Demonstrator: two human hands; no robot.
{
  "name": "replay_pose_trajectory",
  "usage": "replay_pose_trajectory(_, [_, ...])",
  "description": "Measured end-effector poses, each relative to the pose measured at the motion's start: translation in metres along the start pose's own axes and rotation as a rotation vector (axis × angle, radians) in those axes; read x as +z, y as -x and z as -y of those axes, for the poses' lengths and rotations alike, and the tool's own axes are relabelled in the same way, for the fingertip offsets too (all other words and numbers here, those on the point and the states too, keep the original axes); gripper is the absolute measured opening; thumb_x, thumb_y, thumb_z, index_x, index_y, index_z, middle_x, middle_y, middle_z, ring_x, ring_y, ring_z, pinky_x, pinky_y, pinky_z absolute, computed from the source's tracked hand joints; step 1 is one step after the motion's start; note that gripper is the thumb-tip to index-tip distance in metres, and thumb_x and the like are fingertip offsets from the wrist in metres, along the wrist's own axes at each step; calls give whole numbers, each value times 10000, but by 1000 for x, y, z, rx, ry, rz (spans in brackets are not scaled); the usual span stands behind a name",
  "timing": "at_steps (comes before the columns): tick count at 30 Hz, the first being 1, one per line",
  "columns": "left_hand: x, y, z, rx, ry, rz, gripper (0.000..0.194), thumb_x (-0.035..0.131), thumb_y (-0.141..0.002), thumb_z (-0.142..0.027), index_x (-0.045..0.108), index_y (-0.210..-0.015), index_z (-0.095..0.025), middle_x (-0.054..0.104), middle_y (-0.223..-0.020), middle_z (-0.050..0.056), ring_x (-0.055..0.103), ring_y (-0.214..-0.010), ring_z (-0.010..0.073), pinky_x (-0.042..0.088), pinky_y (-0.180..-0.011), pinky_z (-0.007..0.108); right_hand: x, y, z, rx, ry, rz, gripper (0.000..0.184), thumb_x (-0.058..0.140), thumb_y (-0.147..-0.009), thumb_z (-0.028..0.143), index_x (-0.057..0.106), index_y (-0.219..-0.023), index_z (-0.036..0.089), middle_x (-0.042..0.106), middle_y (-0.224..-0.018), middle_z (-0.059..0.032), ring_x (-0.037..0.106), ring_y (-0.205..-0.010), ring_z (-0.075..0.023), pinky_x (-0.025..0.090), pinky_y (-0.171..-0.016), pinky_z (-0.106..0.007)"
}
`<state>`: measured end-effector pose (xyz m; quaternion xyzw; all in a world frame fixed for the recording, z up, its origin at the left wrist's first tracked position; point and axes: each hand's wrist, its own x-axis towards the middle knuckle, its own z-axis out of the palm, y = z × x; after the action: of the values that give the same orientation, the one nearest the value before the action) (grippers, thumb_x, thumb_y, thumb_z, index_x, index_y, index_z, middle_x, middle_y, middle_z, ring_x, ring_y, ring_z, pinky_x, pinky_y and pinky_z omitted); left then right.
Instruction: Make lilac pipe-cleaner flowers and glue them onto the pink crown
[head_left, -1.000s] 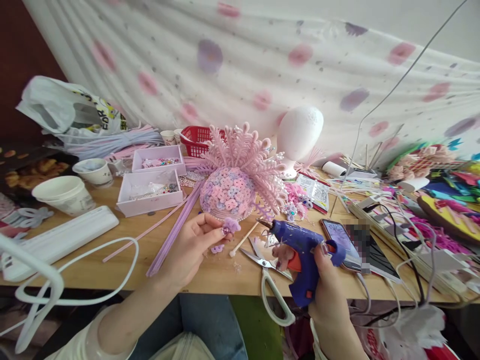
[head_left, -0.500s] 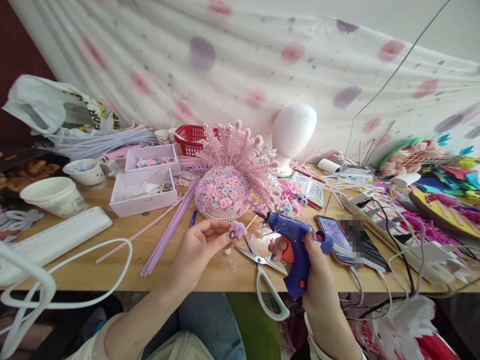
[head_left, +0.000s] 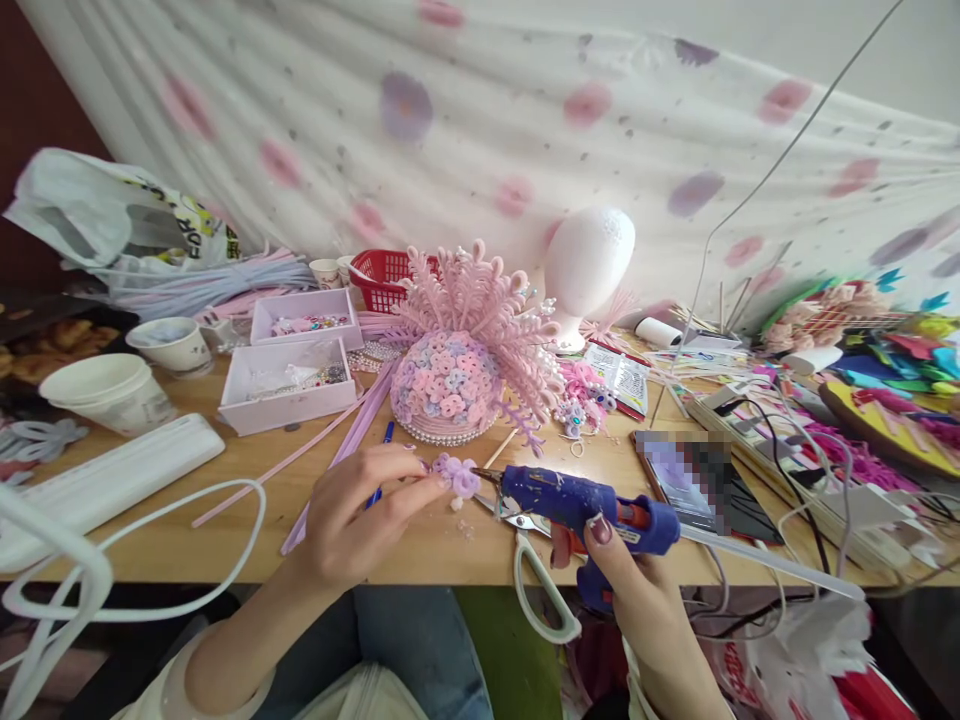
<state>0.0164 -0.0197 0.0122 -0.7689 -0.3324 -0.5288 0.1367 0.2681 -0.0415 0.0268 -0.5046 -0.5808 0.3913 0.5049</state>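
Between the fingertips of my left hand (head_left: pixel 367 510) is a small lilac pipe-cleaner flower (head_left: pixel 457 474). My right hand (head_left: pixel 637 580) is wrapped round a blue hot glue gun (head_left: pixel 570 500), its nozzle pointing left and meeting the flower's right side. A clear glue stick (head_left: pixel 772 565) juts from the gun's back end. Under the gun lie scissors (head_left: pixel 536 590) with pale handles, partly covered and reaching over the table edge. Just behind both hands stands a pink headdress (head_left: pixel 446 380) with a flower-covered dome, a beaded rim and looped fronds.
White trays of beads (head_left: pixel 289 395) and paper cups (head_left: pixel 105 390) stand at left, near lilac pipe cleaners (head_left: pixel 337 460). A white foam head (head_left: pixel 589 265) stands behind. Phones (head_left: pixel 686 490), a power strip (head_left: pixel 795 480) and cables lie at right.
The glue gun has swung level and moved left, bringing its nozzle to the flower. My left hand has turned and shifted slightly left and down, still pinching the flower.
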Motion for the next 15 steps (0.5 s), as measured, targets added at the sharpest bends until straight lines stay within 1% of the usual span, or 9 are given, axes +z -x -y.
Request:
replay_pose_trajectory(2, [-1, -2, 0, -24, 9, -19, 184, 601, -952, -89, 706, -970, -240, 690, -857, -28, 711, -823, 118, 589, -792, 226, -2, 0, -2, -9, 14, 42, 547, 648, -834, 684, 685, -553, 217, 651, -582, -32, 571, -559, -178, 500, -580, -299])
replay_pose_trajectory(5, [0, -4, -1, -42, 36, -41, 149, 603, -963, -125, 703, -972, -235, 687, -829, -32, 707, -794, 119, 601, -783, 240, -4, 0, -6, 0, 31, 65, 515, 662, -837, 657, 695, -582, 211, 658, -587, -29, 582, -557, -179, 512, -581, -298])
replay_pose_trajectory(9, [0, -6, -1, -57, 40, -53, 134, 636, -947, -155, 710, -967, -265, 692, -804, -40, 700, -760, 131, 605, -754, 264, -5, 2, -8, 21, 50, 29, 511, 698, -810, 636, 652, -540, 204, 601, -525, -17, 509, -488, -158, 521, -570, -313])
replay_pose_trajectory(12, [0, -6, 0, -59, 34, -42, 161, 641, -936, -141, 708, -965, -285, 691, -804, -43, 687, -757, 136, 593, -762, 272, -5, 2, -9, 43, 33, 6, 524, 731, -763, 649, 622, -503, 207, 568, -483, -15, 466, -453, -154, 505, -528, -316])
replay_pose_trajectory(15, [2, -2, 1, -20, 21, -36, 218, 623, -926, -86, 707, -985, -278, 687, -833, -34, 666, -795, 142, 573, -808, 295, -5, 1, -8, 48, 9, 17, 512, 736, -754, 654, 650, -521, 207, 591, -498, -20, 480, -458, -156, 499, -526, -311])
